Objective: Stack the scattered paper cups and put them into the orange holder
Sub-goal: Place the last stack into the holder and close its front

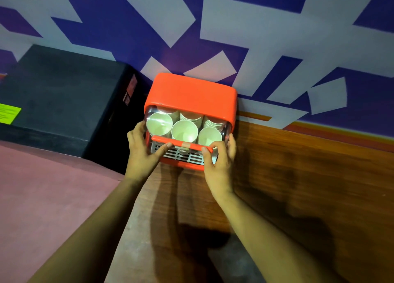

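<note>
The orange holder [191,93] stands on the wooden table against the wall. Inside it several stacks of white paper cups [184,131] stand upright in two rows, open ends up. A clear cover with an orange handle bar [181,144] lies across the holder's front. My left hand [142,148] grips the left end of that bar, thumb on the bar and fingers round the holder's left side. At the bar's right end my right hand [219,157] holds it the same way, thumb on top and fingers curled round the right corner. A white slatted tray shows below the bar.
A big black box [61,103] with a green label stands left of the holder, close to it. The wooden table [298,186] stretches right and toward me. A reddish floor [42,197] lies at the lower left. The blue and white patterned wall rises behind.
</note>
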